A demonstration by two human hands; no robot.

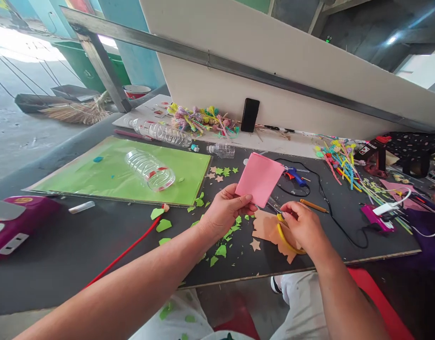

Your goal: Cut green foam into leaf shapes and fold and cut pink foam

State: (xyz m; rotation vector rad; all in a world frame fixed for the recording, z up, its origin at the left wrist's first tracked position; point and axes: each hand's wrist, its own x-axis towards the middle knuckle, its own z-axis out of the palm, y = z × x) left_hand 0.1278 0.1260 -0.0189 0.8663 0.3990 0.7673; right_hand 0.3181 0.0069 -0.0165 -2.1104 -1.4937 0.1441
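A folded piece of pink paper is pinched by its lower left corner in my left hand. My right hand grips yellow-handled scissors, whose blades reach toward the paper's lower right edge. Whether the blades touch the paper I cannot tell. Under the scissors lie peach paper offcuts, with a peach paper star beside them. Green paper scraps are scattered beneath my left wrist. Small green and peach stars lie beyond my left hand.
A blue glue gun with a black cord lies behind the scissors. Plastic bottles rest on and behind a green sheet. A phone leans on the back board. A magenta power strip sits at the right.
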